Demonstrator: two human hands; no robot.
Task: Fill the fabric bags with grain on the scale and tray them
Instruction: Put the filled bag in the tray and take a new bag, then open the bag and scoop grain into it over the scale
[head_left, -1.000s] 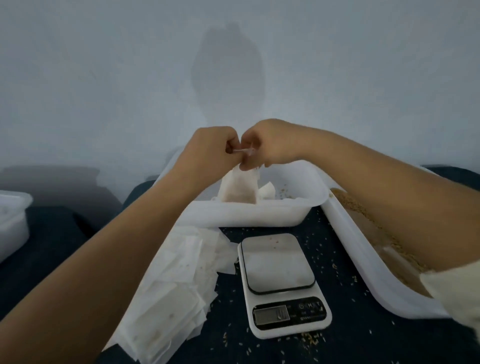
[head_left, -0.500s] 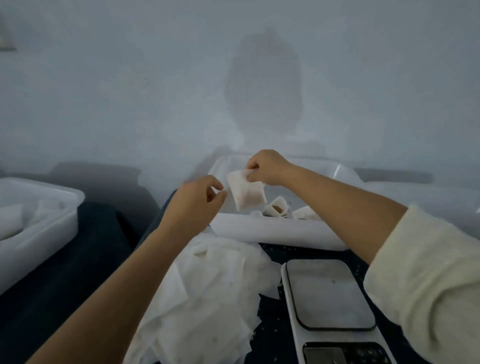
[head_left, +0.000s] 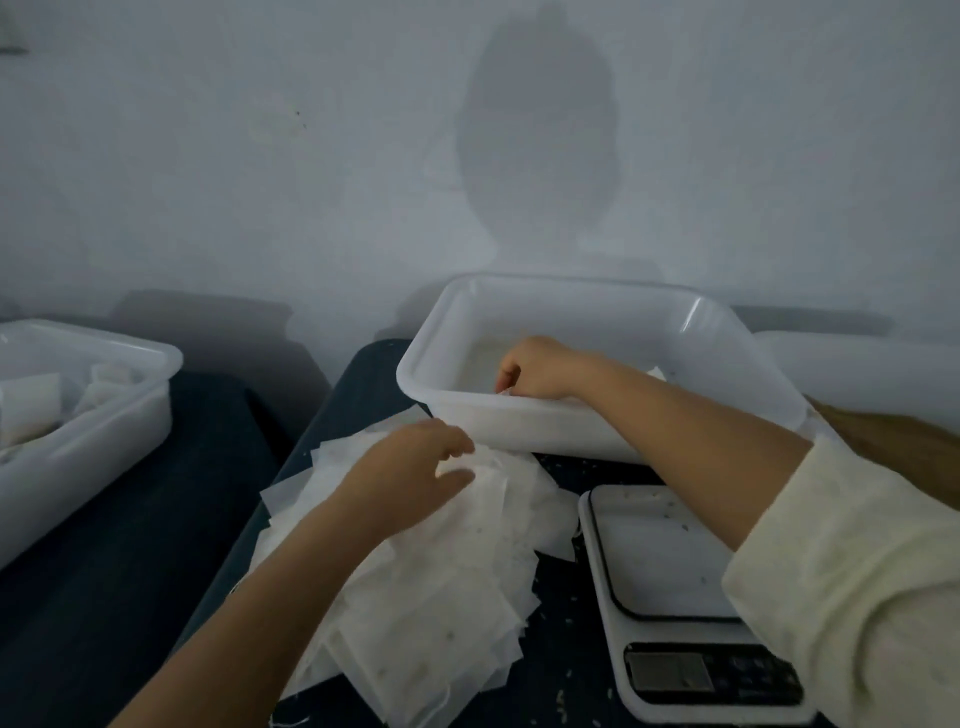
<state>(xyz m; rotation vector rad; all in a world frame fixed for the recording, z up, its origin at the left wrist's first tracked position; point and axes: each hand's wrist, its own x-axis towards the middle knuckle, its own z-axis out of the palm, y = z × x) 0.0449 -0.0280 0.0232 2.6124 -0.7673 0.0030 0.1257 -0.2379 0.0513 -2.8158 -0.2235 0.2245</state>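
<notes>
Left of scale (head_left: 670, 587): left hand (head_left: 410, 475) loose-fingered on bag pile (head_left: 415, 582). Right hand (head_left: 535, 369) curled inside tray (head_left: 613, 431) behind, contents unclear. Risk: dragging several thin bags together.

I am viewing what is appearing to be a small manual packing station: white plastic tubs (head_left: 597, 426), a digital scale (head_left: 675, 597) and stacked fabric bags (head_left: 441, 597) are sitting against a bare wall (head_left: 260, 156).

Pale wall (head_left: 260, 156); dark tablecloth (head_left: 130, 597).
</notes>
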